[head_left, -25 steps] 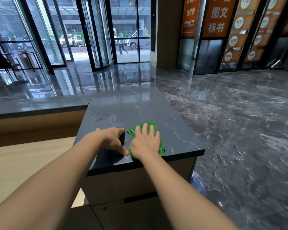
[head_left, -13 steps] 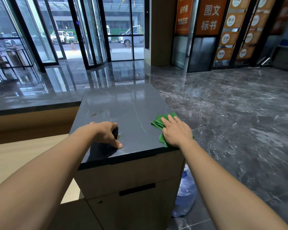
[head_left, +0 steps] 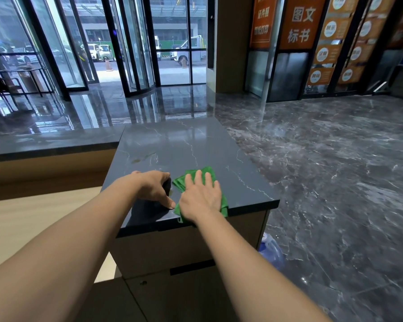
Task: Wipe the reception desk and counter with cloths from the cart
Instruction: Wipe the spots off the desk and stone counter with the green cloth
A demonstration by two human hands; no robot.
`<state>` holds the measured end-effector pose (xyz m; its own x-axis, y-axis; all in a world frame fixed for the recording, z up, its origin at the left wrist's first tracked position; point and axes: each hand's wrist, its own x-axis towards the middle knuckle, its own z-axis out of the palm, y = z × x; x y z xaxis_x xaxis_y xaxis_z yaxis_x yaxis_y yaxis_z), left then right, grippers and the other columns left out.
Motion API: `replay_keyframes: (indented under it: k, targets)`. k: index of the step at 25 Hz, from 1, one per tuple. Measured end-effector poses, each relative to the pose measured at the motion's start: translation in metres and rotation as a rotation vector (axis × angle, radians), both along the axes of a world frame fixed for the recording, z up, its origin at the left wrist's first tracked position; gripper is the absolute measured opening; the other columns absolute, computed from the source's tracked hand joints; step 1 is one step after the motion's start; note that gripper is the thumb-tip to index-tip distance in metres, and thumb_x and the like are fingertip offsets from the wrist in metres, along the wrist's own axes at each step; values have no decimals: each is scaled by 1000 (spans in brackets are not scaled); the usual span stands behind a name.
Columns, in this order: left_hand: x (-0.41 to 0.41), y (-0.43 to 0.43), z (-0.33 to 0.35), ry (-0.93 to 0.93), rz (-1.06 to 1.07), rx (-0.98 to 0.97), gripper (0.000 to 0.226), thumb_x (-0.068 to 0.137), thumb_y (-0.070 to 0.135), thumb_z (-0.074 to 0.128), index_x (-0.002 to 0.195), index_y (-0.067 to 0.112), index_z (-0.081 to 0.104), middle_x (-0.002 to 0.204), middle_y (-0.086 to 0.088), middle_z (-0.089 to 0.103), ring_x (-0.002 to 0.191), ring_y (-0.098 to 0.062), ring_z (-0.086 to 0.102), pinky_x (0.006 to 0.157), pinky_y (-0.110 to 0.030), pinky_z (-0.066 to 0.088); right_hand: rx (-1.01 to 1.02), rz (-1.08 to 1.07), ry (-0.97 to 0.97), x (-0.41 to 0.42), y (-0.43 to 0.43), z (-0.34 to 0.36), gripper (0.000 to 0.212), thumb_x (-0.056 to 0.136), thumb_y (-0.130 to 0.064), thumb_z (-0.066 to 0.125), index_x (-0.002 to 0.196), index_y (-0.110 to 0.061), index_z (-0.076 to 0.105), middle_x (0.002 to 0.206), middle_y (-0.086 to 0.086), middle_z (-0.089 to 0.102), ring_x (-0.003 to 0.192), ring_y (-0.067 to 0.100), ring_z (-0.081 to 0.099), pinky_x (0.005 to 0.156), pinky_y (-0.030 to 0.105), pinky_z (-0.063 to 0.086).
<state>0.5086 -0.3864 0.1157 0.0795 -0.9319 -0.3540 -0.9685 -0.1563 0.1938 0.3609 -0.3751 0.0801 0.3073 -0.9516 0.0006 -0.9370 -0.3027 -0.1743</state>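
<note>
Cloth [head_left: 179, 183] pinned flat under the right hand [head_left: 201, 197] at the counter's [head_left: 172, 145] near edge.

Fingers of the right hand lie straight and slightly spread, pressing the green cloth onto the dark stone; a folded corner shows past the fingertips, and one bit hangs over the near edge. Just beside it, the left hand [head_left: 153, 185] rests knuckles-up, fingers curled over something dark; whether it grips anything I cannot tell. Farther in, a yellowish smear [head_left: 136, 161] marks the stone. Down right, a blue bottle [head_left: 271, 251] stands on the marble floor [head_left: 323, 170]. Beyond are glass doors [head_left: 135, 43] and orange signs [head_left: 300, 22].
</note>
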Motion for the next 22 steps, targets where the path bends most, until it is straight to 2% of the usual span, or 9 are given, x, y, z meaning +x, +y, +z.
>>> replay_keyframes:
  k: [3, 5, 8, 13, 16, 19, 22]
  targets:
    - [-3, 1, 4, -49, -7, 3, 101, 66, 59, 78, 147, 21, 32, 149, 2, 42, 135, -26, 40, 114, -42, 25, 16, 126, 2, -2, -9, -2, 61, 100, -33, 34, 155, -24, 10, 163, 4, -2, 150, 27, -3, 120, 47, 5]
    - [-4, 0, 6, -76, 1, 20, 101, 62, 65, 77, 144, 21, 36, 146, 2, 45, 132, -27, 42, 111, -41, 27, 22, 148, 6, -14, -25, -3, 58, 100, -30, 30, 155, -27, 11, 164, 1, -2, 150, 24, -2, 121, 46, 5]
    - [-5, -1, 8, -126, -20, 25, 96, 64, 68, 74, 140, 21, 40, 140, 1, 50, 129, -26, 44, 108, -41, 23, 44, 61, 12, -27, -53, -1, 58, 100, -27, 29, 155, -27, 10, 163, 2, -2, 150, 24, -2, 121, 45, 4]
    - [-5, -1, 10, -157, -50, -4, 95, 64, 67, 73, 141, 22, 40, 135, 3, 53, 129, -24, 44, 114, -48, 7, 66, -120, 26, -27, -92, 3, 63, 97, -21, 31, 155, -22, 7, 163, 6, -4, 150, 28, -5, 120, 46, 3]
    - [2, -5, 12, -103, -72, -53, 95, 67, 67, 72, 143, 23, 38, 138, 6, 52, 133, -22, 42, 113, -53, 0, 67, -198, 40, -19, -109, 4, 66, 95, -16, 31, 156, -20, 4, 163, 8, -6, 149, 29, -7, 120, 48, 0]
    - [21, -17, 19, 8, -62, -148, 85, 76, 63, 65, 147, 24, 36, 136, 9, 56, 132, -19, 43, 113, -52, 7, 65, -241, 49, -8, -129, 4, 66, 96, -17, 31, 156, -19, 3, 163, 9, -7, 149, 30, -8, 120, 49, 0]
    - [49, -34, 25, 25, -43, -274, 56, 86, 47, 63, 136, 24, 53, 117, 9, 66, 117, -17, 55, 104, -39, 28, 74, -280, 57, 3, -150, 3, 67, 96, -16, 31, 156, -19, 2, 163, 8, -8, 149, 30, -8, 120, 49, 0]
